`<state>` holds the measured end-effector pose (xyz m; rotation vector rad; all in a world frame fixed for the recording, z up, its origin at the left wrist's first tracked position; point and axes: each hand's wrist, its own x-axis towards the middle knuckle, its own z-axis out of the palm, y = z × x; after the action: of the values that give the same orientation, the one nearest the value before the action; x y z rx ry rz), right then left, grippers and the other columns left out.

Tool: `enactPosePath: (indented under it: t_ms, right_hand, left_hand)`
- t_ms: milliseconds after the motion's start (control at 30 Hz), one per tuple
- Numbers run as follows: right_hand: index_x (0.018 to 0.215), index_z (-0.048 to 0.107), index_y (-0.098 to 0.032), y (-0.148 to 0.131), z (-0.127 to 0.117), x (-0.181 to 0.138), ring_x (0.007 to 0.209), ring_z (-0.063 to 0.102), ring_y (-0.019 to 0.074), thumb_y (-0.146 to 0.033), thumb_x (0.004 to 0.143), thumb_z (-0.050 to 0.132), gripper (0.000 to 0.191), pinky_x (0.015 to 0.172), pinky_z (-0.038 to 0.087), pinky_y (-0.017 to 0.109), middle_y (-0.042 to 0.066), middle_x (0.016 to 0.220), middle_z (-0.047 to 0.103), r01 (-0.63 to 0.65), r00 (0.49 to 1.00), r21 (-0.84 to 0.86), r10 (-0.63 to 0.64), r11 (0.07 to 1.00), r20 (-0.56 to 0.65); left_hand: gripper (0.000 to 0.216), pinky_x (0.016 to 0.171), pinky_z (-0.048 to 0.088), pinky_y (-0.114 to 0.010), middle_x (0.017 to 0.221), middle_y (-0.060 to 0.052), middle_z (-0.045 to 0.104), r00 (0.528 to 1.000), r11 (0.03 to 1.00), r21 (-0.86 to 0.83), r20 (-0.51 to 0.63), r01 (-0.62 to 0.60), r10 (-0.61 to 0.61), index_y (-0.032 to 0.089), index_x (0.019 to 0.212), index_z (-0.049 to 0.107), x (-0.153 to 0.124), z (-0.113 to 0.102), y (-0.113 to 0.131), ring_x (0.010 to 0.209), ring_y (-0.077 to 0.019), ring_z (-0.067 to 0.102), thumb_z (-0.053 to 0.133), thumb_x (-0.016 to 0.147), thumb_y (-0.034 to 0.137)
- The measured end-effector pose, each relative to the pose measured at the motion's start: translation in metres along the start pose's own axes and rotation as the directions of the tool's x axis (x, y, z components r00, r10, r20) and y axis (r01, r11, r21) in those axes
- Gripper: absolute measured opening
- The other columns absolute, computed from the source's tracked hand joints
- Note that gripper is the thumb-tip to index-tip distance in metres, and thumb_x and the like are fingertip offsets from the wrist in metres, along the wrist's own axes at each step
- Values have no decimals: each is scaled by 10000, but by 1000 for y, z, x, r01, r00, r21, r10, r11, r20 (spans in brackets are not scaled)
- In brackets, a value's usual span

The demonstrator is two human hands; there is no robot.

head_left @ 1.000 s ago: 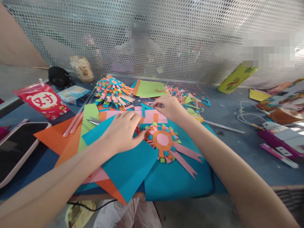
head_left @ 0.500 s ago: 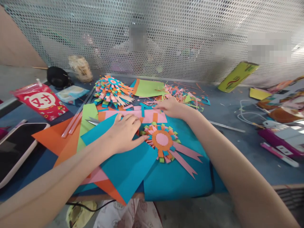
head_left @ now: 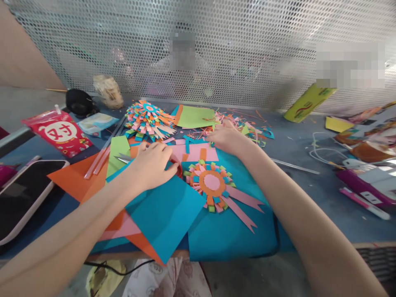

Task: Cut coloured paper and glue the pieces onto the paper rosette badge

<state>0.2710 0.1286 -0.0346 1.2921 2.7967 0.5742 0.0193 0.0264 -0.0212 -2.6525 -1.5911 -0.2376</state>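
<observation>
My left hand rests over the scissors on a blue paper sheet, fingers spread and thumb out beside their red handle. The scissors' metal blades stick out to the left of it; the rest is mostly covered. At the near side of the paper scraps, my right hand has its fingers bent together; whatever they hold is hidden. Below it lies a rosette with an orange and pink centre and two pink tails. A pink strip bearing orange pieces lies between the hands.
A fringed paper pompom and a green sheet are behind the hands. A red pouch, clear sticks and a phone lie left. A yellow-green can stands by the mesh; a pink pen lies right.
My left hand has drawn back to the left, its thumb leaving the rosette's edge and uncovering some red handle. My right hand has shifted slightly right, away from the blue strip.
</observation>
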Motion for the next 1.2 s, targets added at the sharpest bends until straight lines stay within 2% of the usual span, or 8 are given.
enactPosePath:
  t_ms: [100,233,533,800,900,1000,1133,1200]
  right_hand:
    - [784,689,-221,-6,1,3,776,494,192,-49,817,383,353,835,252,395,43,719,661,61,998,-124,-60,990,9]
    - [693,679,-205,-8,-3,4,722,479,196,-35,829,366,381,783,272,395,64,673,641,54,999,-171,-55,984,3]
    - [744,681,-176,-6,-7,3,780,478,222,-32,831,359,363,803,279,403,87,699,631,5,1000,-208,-4,978,5]
    - [772,673,-136,13,-17,0,786,487,243,-26,809,335,357,823,282,437,127,735,603,-215,976,-110,208,970,-64]
    - [929,660,-115,14,-11,5,810,507,241,-10,808,324,372,803,285,428,129,844,629,-311,949,-82,304,947,-86]
    - [1117,596,-146,15,-7,5,847,512,233,-12,826,305,433,812,275,434,127,1041,629,-334,935,-75,320,940,-154]
    - [1058,621,-143,18,-12,1,855,524,237,-77,850,359,341,836,248,450,125,889,657,-410,900,-35,398,911,-175]
    - [1075,614,-132,17,-17,0,901,529,261,-98,848,380,328,821,245,452,141,918,658,-446,882,-2,439,895,-169]
  left_hand:
    - [269,910,348,-547,1077,-173,620,1000,1000,5,-2,10,-10,147,910,569,1,1,-1,1071,-348,540,400,847,346]
    - [261,904,340,-528,1038,-139,635,997,996,-61,50,-59,62,156,891,576,1,4,1,1068,-327,550,407,855,351]
    - [328,854,393,-489,1035,-154,645,982,995,-61,168,-75,84,134,931,567,3,5,2,998,-322,595,343,877,366]
    - [354,800,434,-498,1027,-169,646,982,996,-73,177,-55,67,130,941,565,4,3,4,978,-346,601,348,855,396]
    - [333,809,431,-503,1028,-166,653,978,994,-95,194,-57,75,137,947,565,4,1,3,961,-348,609,355,846,374]
    - [304,824,430,-488,1043,-153,656,973,993,-103,218,-60,81,146,950,567,4,-1,0,963,-333,610,359,833,333]
    - [326,849,441,-431,1062,-107,658,967,981,-188,235,-49,94,177,986,571,4,-5,-10,981,-283,610,337,853,360]
    - [317,864,444,-401,1145,-101,630,978,981,-185,190,-57,92,190,1059,551,4,-8,-18,1038,-270,593,384,824,321]
